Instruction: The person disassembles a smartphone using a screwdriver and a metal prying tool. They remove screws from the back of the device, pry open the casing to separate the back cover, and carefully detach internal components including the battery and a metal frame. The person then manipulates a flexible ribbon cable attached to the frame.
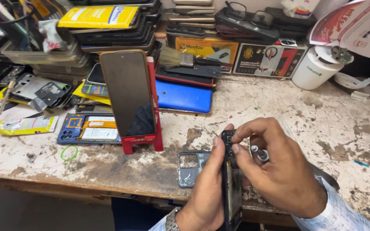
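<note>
Opened phone (231,188) stands on edge between both hands, just in front of the grey back cover (190,167) lying on the bench (322,124). Left hand (206,192) grips its left side, thumb up by the top. Right hand (279,171) pinches the phone's top corner, screwdriver (260,154) tucked in the fingers. Behind the cover, another phone (127,92) leans on a red stand (144,141).
</note>
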